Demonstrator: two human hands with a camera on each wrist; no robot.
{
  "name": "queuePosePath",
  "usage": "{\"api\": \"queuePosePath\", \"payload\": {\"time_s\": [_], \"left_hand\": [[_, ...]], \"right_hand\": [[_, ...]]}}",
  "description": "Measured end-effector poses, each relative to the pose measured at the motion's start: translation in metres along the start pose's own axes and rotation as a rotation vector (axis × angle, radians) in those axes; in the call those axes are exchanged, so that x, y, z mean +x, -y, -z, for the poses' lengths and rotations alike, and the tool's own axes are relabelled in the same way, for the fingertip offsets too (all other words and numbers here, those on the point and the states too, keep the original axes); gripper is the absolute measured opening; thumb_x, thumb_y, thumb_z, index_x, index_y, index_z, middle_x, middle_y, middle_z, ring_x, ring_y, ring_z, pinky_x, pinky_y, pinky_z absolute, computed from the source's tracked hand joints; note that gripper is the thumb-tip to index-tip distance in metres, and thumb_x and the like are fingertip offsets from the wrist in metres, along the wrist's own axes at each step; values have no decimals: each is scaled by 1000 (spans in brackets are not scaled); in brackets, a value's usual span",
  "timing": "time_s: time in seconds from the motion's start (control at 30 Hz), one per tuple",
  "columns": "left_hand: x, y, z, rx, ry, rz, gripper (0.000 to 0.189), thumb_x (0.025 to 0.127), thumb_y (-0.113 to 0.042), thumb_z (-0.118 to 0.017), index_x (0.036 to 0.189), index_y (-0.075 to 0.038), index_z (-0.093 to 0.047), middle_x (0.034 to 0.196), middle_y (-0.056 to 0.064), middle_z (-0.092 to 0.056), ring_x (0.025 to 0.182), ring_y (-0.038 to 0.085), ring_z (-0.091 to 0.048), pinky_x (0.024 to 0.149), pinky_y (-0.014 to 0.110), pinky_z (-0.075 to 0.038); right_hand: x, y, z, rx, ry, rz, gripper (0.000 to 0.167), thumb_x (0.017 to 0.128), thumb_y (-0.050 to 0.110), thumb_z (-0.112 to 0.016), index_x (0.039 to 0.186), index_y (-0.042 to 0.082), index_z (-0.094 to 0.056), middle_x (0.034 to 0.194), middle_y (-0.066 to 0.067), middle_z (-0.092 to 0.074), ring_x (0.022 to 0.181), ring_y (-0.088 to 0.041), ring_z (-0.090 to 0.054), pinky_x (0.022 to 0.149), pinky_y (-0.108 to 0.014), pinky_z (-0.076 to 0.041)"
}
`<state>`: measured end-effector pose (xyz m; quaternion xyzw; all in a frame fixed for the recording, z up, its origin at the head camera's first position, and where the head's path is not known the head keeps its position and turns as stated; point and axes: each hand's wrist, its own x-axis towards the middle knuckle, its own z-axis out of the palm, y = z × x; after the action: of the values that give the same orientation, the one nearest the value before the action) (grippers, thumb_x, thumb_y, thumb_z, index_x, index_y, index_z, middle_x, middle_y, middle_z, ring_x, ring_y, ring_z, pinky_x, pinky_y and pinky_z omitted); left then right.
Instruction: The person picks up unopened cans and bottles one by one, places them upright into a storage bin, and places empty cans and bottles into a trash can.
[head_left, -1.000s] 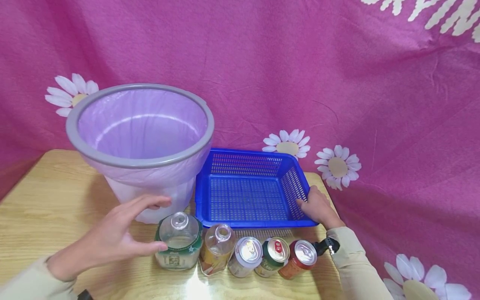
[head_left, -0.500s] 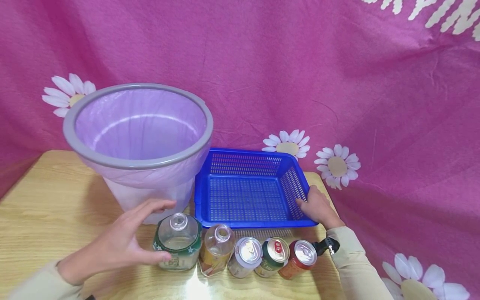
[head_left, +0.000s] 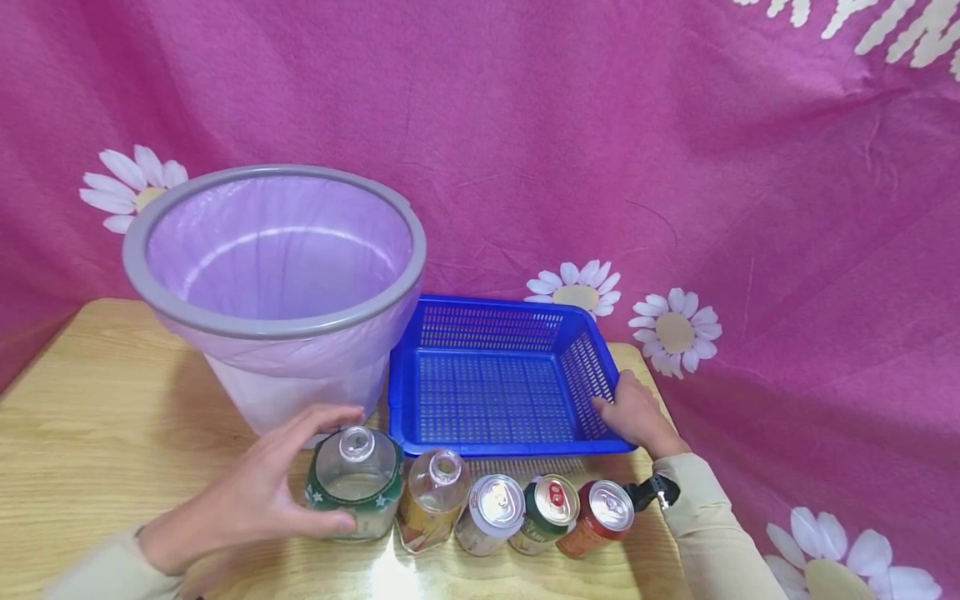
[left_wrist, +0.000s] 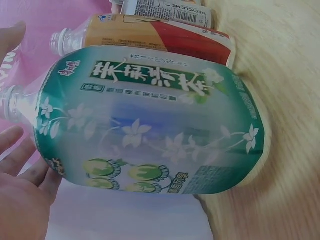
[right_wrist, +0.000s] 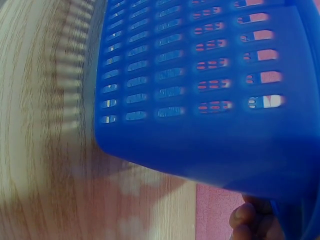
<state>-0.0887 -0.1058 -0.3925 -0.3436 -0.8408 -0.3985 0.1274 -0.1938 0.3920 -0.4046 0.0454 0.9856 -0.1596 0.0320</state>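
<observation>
My left hand [head_left: 255,492] spreads around the left side of a clear plastic bottle [head_left: 358,479] with a green label. Its fingers are behind the bottle and its thumb is in front. In the left wrist view the thumb [left_wrist: 11,37] stands apart from the bottle; whether the fingers touch it, I cannot tell. The bottle is upright on the table. My right hand [head_left: 637,417] grips the right rim of a blue plastic basket [head_left: 401,408], thumb inside. In the right wrist view curled fingertips [right_wrist: 245,215] show beneath that rim.
A grey-rimmed bin [head_left: 277,327] with a purple liner stands behind the left hand. Right of the green-label bottle, a second bottle [head_left: 437,492], a white can [head_left: 491,512], a green can [head_left: 547,512] and a red can [head_left: 600,517] line the front of the wooden table [head_left: 75,417].
My left hand has moved right, bringing its thumb and fingers further around the green-label bottle. My right hand stays on the basket rim.
</observation>
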Motion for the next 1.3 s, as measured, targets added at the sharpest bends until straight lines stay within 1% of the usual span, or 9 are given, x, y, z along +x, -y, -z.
{"api": "queuePosePath", "payload": {"time_s": [0.27, 0.37, 0.5, 0.63, 0.7, 0.93, 1.07, 1.17, 1.3], "left_hand": [[0, 4, -7, -10, -12, -9, 104, 62, -52, -96, 150, -23, -48, 141, -2, -63, 125, 9, -61, 103, 43, -57], [0, 6, -10, -22, -23, -20, 104, 62, -53, -96, 149, -22, -49, 139, -1, -64, 123, 8, -61, 103, 38, -56], [0, 7, -14, -30, -31, -27, 104, 61, -52, -97, 147, -18, -50, 138, 0, -64, 122, 7, -62, 101, 38, -57], [-1, 10, -16, -37, -25, -14, 105, 60, -51, -98, 148, -17, -50, 139, 0, -64, 122, 7, -61, 100, 41, -58], [-1, 11, -17, -43, -21, -7, 106, 60, -51, -98, 148, -16, -50, 140, 0, -64, 123, 7, -61, 101, 41, -57], [-1, 15, -22, -56, -3, 18, 108, 59, -50, -99, 150, -20, -48, 141, -1, -62, 123, 5, -60, 103, 36, -56], [-1, 16, -24, -49, 10, 36, 113, 59, -52, -98, 154, -22, -44, 144, -1, -61, 124, 8, -60, 102, 42, -56], [-2, 16, -26, -46, 18, 48, 116, 58, -51, -98, 156, -23, -42, 148, 1, -59, 126, 14, -61, 102, 48, -56], [-2, 16, -29, -47, 11, 83, 118, 57, -49, -100, 156, -25, -41, 149, 0, -58, 128, 15, -61, 104, 49, -55]], "right_hand": [[-1, 0, 0, 6, 0, -6, 50, 97, 28, -60, 123, -12, -45, 106, -28, -63, 93, -39, -66, 84, -56, -57], [-2, 0, 0, 6, -1, -1, 49, 97, 27, -61, 122, -12, -45, 106, -28, -63, 92, -40, -66, 83, -56, -57], [-3, 0, 0, 10, 3, 3, 50, 97, 27, -61, 123, -12, -45, 106, -29, -64, 92, -40, -67, 83, -57, -57], [-2, -1, -1, 8, 2, 1, 50, 97, 28, -61, 123, -12, -45, 106, -29, -64, 93, -39, -67, 84, -57, -57], [-1, -2, -1, 2, 0, 2, 50, 97, 28, -60, 123, -12, -45, 106, -29, -64, 92, -39, -67, 84, -57, -58], [0, -3, -2, 10, 1, 4, 51, 97, 28, -61, 124, -12, -44, 106, -29, -63, 93, -39, -67, 84, -56, -58], [0, -3, -2, 9, 3, 5, 51, 97, 28, -61, 124, -12, -44, 106, -29, -63, 93, -39, -67, 84, -57, -58], [0, -2, -2, 6, 1, 5, 52, 97, 28, -61, 124, -13, -44, 107, -30, -63, 94, -40, -67, 85, -57, -58], [1, -1, -1, -3, -7, 7, 51, 97, 27, -61, 123, -13, -44, 106, -30, -63, 94, -41, -66, 84, -57, -57]]}}
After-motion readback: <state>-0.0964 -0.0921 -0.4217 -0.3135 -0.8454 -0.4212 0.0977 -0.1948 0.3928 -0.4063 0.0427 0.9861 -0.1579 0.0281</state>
